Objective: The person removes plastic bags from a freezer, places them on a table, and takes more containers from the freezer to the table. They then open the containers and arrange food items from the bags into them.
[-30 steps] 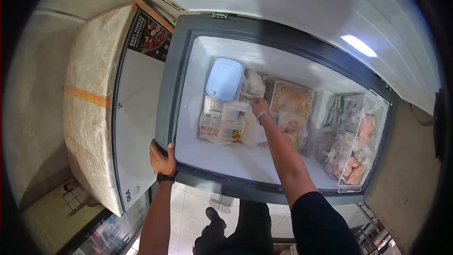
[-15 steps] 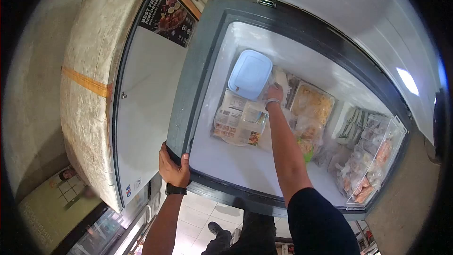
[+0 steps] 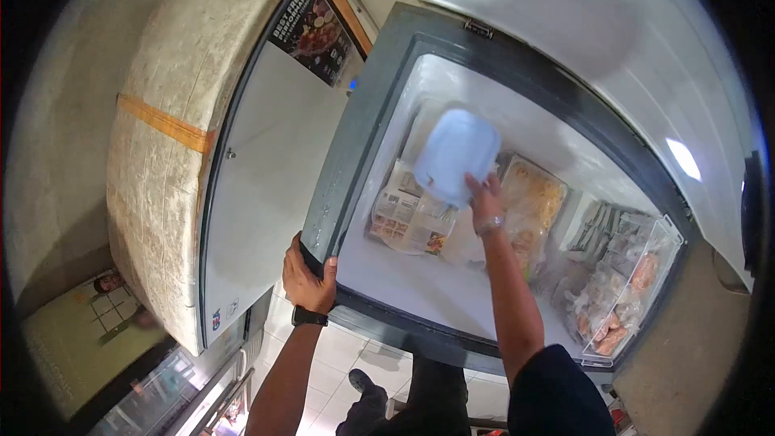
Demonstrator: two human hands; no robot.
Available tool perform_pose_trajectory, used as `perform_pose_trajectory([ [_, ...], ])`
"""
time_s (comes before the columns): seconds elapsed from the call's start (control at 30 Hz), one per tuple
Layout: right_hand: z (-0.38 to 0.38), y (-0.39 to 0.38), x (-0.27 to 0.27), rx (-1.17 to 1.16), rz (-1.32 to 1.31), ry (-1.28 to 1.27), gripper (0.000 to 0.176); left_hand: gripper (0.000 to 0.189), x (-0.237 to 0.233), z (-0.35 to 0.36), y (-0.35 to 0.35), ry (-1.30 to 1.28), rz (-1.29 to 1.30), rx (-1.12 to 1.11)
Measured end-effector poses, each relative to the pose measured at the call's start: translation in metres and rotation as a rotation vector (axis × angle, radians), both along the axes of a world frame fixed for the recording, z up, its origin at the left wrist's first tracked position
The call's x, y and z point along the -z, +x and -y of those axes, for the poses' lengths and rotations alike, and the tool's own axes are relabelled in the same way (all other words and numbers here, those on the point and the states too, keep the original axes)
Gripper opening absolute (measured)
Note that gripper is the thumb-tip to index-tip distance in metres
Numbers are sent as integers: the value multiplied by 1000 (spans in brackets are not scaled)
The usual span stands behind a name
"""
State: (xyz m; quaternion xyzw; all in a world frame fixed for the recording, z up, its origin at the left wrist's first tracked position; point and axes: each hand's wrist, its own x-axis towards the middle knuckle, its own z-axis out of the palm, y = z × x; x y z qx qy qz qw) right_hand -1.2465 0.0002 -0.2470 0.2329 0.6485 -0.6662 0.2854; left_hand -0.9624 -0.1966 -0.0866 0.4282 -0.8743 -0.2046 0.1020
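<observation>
Inside the open chest freezer (image 3: 452, 341), my right hand (image 3: 484, 200) grips the near right edge of a plastic container with a light-blue lid (image 3: 458, 153). The container looks tilted and slightly blurred, above the other packs. Its underside is hidden. Beneath and nearer to me lies a flat printed food package (image 3: 410, 214) in clear wrapping. To the right sits a bag of pale yellow ring-shaped food (image 3: 534, 194). At the freezer's near left corner, my left hand (image 3: 308, 281) is wrapped on the grey rim, thumb on the inner side.
A white wire basket (image 3: 658, 254) with bagged pinkish food (image 3: 609, 331) hangs at the freezer's right end. The raised lid (image 3: 557, 0) stands behind. A second closed freezer (image 3: 266, 137), topped by a worn foam slab (image 3: 173, 73), adjoins on the left. Floor tiles (image 3: 335, 355) show below.
My right hand has moved from the bag beside the container onto the container's edge. The container has shifted right and toward me, turning slightly. My left hand stays on the rim.
</observation>
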Motion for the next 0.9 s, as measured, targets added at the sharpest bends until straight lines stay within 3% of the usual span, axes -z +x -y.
perform_pose_trajectory([
  [0.03, -33, 19, 1, -84, -174, 27, 36, 81, 0, 1, 1, -2, -10, -6],
  [0.1, -95, 40, -19, -280, -265, 114, 30, 80, 1, 1, 2, 0, -15, 6],
  [0.23, -141, 88, -132, -424, -29, -34, 27, 78, 0, 2, 1, -19, -40, 23],
  [0.3, -132, 112, -164, -433, -23, -95, 28, 73, -3, 0, 0, 11, -19, -7],
  [0.37, -117, 133, -182, -447, 240, -337, 32, 69, -3, 0, 0, 0, -50, 7],
  [0.43, -82, 145, -190, -539, 207, -380, 38, 64, -1, 1, 1, -24, -77, 16],
  [0.53, -14, 153, -216, -355, 183, -534, 39, 63, 11, 6, 9, 22, -146, -5],
  [0.57, 5, 154, -220, -295, 149, -561, 40, 70, 3, 5, 8, 252, -179, -116],
  [0.6, 21, 153, -216, -296, 147, -563, 40, 70, -1, 0, 7, 249, -181, -115],
  [0.67, 49, 152, -198, -223, -90, -563, 36, 85, -8, -9, 6, 147, -558, -44],
  [0.7, 60, 148, -184, -226, -87, -569, 36, 98, 3, -4, 13, 239, -616, -101],
  [0.77, 80, 138, -159, -442, -336, -388, 35, 101, 8, -4, 16, 194, -695, -54],
  [0.87, 96, 123, -153, -601, -300, -425, 40, 99, 3, -8, 7, 118, -801, -18],
  [0.9, 100, 122, -152, -672, -258, -440, 42, 95, -2, -6, 11, -61, -622, 106],
])
